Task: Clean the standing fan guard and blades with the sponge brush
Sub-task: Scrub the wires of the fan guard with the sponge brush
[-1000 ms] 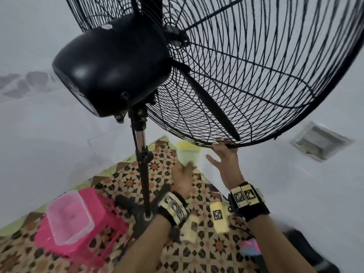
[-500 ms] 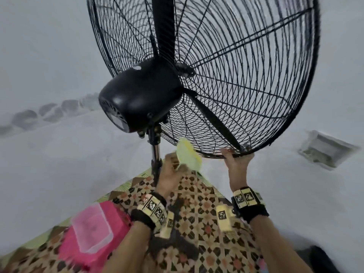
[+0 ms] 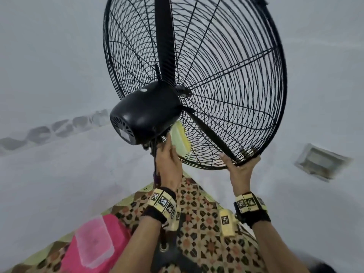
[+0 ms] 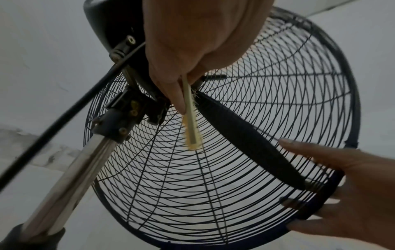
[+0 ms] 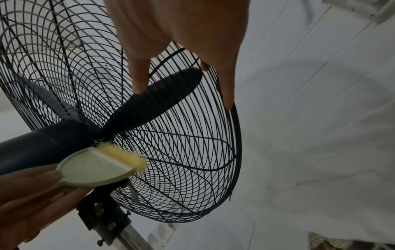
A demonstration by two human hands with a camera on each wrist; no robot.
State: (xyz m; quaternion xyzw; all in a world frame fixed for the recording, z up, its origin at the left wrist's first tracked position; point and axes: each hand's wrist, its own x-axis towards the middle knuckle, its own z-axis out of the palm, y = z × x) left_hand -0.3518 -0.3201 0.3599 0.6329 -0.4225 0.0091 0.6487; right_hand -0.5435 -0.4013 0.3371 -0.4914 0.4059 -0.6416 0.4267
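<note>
Holding a pale green sponge brush against the rear wire guard of a black standing fan, the person's left hand is closing its grip around the brush handle, fingers and thumb curled on it. The brush's yellow sponge edge is touching the guard wires just below the black motor housing, beside the hub where the blades meet. In the left wrist view the brush is pointing edge-on toward the wires, pinched between the fingertips of that hand.

The right hand is gripping the lower rim of the guard, to the right of the motor housing, thumb on the near side and fingers hooked over the rim. In the left wrist view that hand is showing fingers threaded behind the wires at the rim. In the right wrist view its fingertips are resting on the wires over a dark fan blade.

One blade is standing upright above the housing inside the guard; another is slanting down toward the right hand. The chrome pole and a black power cord are running down from the housing. Below, a pink plastic stool carrying a clear lidded container is sitting on a patterned mat. Both wrists are wearing bands with printed markers.
</note>
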